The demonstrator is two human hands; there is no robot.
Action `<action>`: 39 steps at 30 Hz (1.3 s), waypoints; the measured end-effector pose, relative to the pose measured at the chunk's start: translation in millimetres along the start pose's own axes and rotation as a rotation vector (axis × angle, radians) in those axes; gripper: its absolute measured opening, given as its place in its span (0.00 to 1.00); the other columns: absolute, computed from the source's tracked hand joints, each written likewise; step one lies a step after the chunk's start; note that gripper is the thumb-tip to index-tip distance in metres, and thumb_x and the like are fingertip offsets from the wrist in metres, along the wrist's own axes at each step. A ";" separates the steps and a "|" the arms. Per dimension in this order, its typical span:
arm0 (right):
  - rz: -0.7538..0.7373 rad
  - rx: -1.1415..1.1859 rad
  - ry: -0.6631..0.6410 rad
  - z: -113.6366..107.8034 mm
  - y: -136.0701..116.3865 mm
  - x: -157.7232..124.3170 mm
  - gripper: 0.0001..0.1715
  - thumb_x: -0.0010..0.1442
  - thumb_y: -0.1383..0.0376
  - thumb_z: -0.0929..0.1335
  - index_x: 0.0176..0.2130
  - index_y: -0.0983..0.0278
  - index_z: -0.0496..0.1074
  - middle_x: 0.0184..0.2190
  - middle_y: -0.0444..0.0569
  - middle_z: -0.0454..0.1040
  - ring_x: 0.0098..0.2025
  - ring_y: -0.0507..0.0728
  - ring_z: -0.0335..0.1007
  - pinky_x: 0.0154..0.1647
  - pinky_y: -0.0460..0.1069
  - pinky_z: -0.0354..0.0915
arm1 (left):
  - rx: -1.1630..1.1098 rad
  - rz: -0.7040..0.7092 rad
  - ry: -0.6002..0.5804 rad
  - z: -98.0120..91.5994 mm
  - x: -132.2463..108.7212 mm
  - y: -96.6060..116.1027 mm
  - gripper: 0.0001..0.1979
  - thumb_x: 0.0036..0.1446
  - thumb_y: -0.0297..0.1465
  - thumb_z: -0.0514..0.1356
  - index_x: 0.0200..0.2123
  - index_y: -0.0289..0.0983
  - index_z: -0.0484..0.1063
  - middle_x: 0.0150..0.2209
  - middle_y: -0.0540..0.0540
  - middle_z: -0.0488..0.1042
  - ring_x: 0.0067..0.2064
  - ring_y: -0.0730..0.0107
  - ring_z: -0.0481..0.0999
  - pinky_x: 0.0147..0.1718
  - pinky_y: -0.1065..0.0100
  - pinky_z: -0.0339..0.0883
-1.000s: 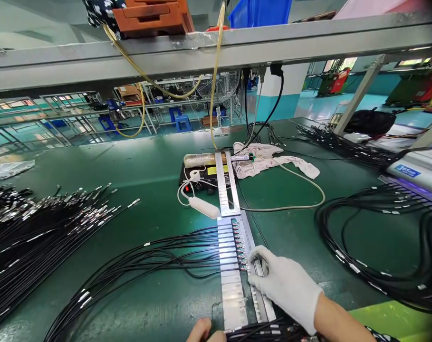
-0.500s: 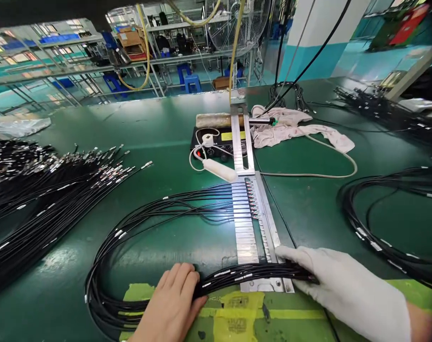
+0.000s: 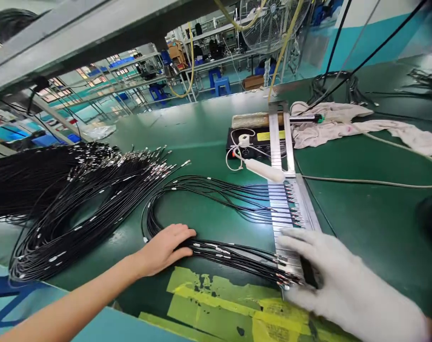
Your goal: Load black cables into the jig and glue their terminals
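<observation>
My bare left hand (image 3: 164,248) lies flat, fingers together, pressing on a bundle of thin black cables (image 3: 233,254) on the green bench. My right hand (image 3: 339,280), in a white glove, rests spread over the near end of a slotted metal fixture (image 3: 287,209), by the cables' metal tips at that end. Further up the fixture, several more cable ends sit side by side in its slots. The cable bundle loops back to the left from the fixture.
A large heap of black cables with metal tips (image 3: 69,190) covers the left of the bench. Behind the fixture stand a small black control box (image 3: 253,142) with a white handpiece (image 3: 264,170) and a crumpled cloth (image 3: 347,126). Yellow tape patches (image 3: 230,299) mark the near edge.
The view has swung left and down. My left hand slid left and further onto the bench along the bundle. My right hand stayed at the fixture's near end, over the cable tips.
</observation>
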State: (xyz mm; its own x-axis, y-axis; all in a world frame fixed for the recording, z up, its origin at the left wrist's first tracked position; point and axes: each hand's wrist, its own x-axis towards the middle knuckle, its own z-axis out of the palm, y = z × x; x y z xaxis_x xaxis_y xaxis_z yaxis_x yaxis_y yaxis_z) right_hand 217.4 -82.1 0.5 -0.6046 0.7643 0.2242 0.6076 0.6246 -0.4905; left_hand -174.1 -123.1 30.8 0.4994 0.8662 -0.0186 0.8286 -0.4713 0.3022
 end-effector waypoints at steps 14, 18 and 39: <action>0.258 0.123 0.137 -26.7 54.2 1.0 0.17 0.62 0.52 0.65 0.46 0.55 0.75 0.49 0.49 0.75 0.51 0.62 0.73 0.55 0.62 0.69 | -0.242 -0.116 0.255 -17.7 9.6 -2.5 0.11 0.66 0.32 0.54 0.40 0.41 0.77 0.36 0.48 0.76 0.38 0.70 0.75 0.37 0.72 0.70; 0.282 0.166 0.173 -35.8 62.4 10.5 0.15 0.61 0.54 0.66 0.44 0.56 0.75 0.46 0.48 0.76 0.47 0.61 0.74 0.53 0.59 0.71 | -0.094 -0.033 0.196 -1.1 52.3 15.1 0.09 0.65 0.32 0.56 0.43 0.39 0.75 0.41 0.45 0.76 0.44 0.66 0.72 0.45 0.65 0.68; 0.400 0.346 0.246 -31.1 110.6 54.6 0.08 0.61 0.62 0.66 0.38 0.58 0.75 0.40 0.46 0.77 0.42 0.57 0.74 0.46 0.53 0.72 | -0.232 0.364 0.180 46.8 216.0 55.8 0.13 0.67 0.22 0.49 0.50 0.34 0.69 0.40 0.43 0.72 0.42 0.68 0.72 0.42 0.67 0.70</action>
State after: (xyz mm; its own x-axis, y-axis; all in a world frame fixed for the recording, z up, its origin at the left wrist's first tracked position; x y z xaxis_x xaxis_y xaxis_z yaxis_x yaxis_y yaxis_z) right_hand 267.6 33.7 -15.3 -0.2000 0.9707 0.1334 0.5359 0.2223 -0.8145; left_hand -8.2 29.9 -0.9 0.6782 0.6762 0.2878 0.5191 -0.7180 0.4637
